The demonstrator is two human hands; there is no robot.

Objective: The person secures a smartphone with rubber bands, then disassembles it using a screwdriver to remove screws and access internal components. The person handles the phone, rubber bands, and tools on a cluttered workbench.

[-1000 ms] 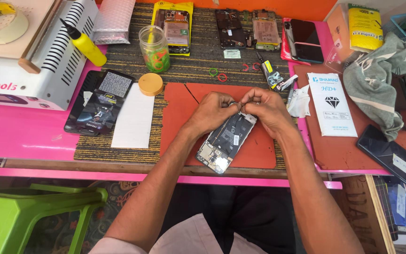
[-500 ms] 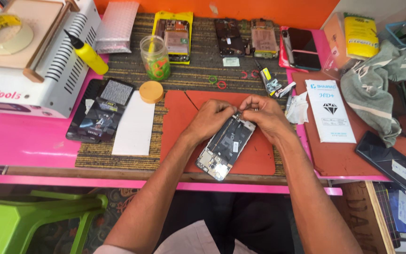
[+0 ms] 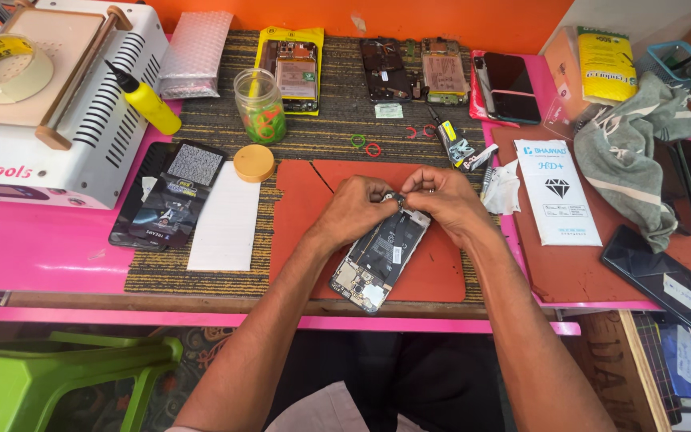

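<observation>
- Phone (image 3: 381, 260): opened, back cover off, board and battery exposed. It lies tilted on the red mat (image 3: 297, 232) at the near middle of the worktop (image 3: 33, 256), just beside its front edge.
- My left hand (image 3: 353, 210): fingers pinched together at the top end of the phone, resting on its frame.
- My right hand (image 3: 444, 202): fingers likewise pinched at the same end, fingertips meeting those of the left hand.
- Grip state: both hands close on a small part at the phone's upper edge. The part is too small to identify.
- Step in hand, as I judge it: fine work on a component at the top of the phone, either seating or freeing it.
- Next move calls for: a steady pinch, light force only, and the phone kept flat on the mat so that it does not slide.
- Surroundings: a jar (image 3: 260, 104) of coloured rings and its round lid (image 3: 253, 162) stand to the left of the mat. A yellow bottle (image 3: 145, 100) leans against the white machine (image 3: 81, 120).
- Further items: more opened phones (image 3: 385, 70) lie at the far side; a grey cloth (image 3: 629, 152) lies to the right.
</observation>
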